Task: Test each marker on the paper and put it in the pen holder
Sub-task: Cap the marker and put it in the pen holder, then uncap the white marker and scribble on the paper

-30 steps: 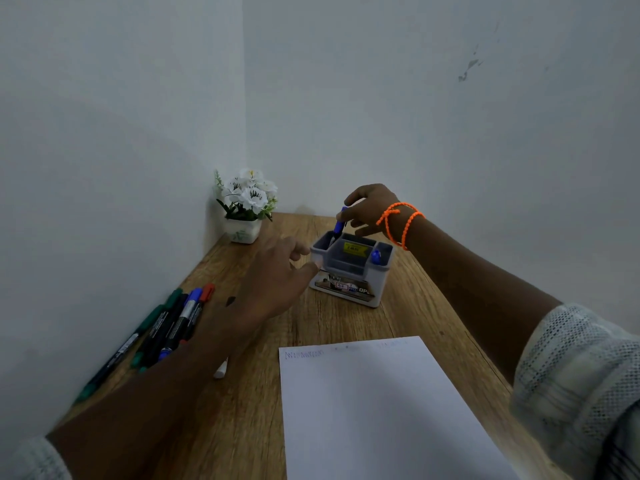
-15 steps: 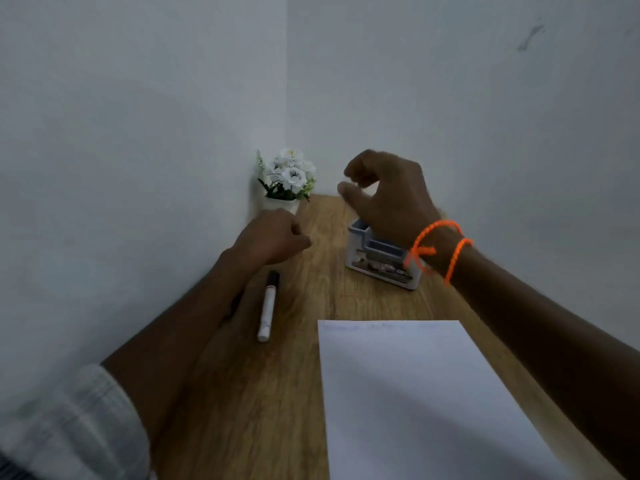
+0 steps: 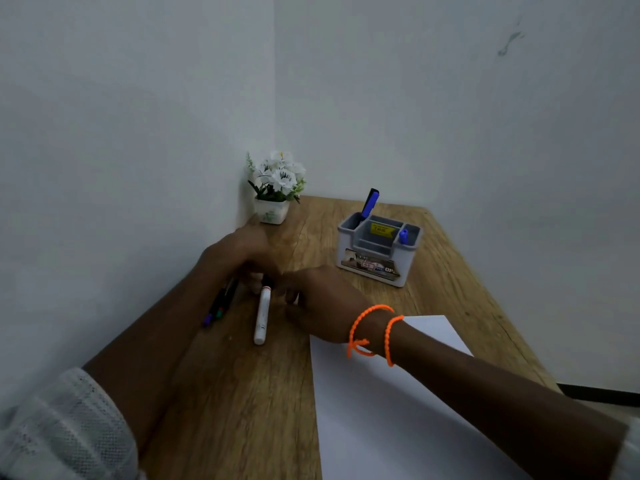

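Observation:
A white marker with a black cap (image 3: 261, 318) lies on the wooden desk (image 3: 242, 393), cap pointing away from me. My left hand (image 3: 242, 258) rests curled on the desk at the cap end, thumb beside the cap. From the right, my right hand (image 3: 322, 299), with orange bands on its wrist, reaches in with loose fingers close to the marker's upper end, holding nothing. The grey pen holder (image 3: 379, 268) stands at the back right with a blue marker (image 3: 369, 202) upright in its left slot and another blue cap (image 3: 403, 236) in its right slot. White paper (image 3: 381, 427) lies in front of me.
Several dark markers (image 3: 220, 306) lie partly hidden under my left forearm near the left wall. A small white pot of white flowers (image 3: 277, 188) sits in the corner. Walls close the desk on the left and back.
My right hand let go of the blue marker in the holder and came down left to the white marker. The view shifted, and my left hand stayed near the marker's cap.

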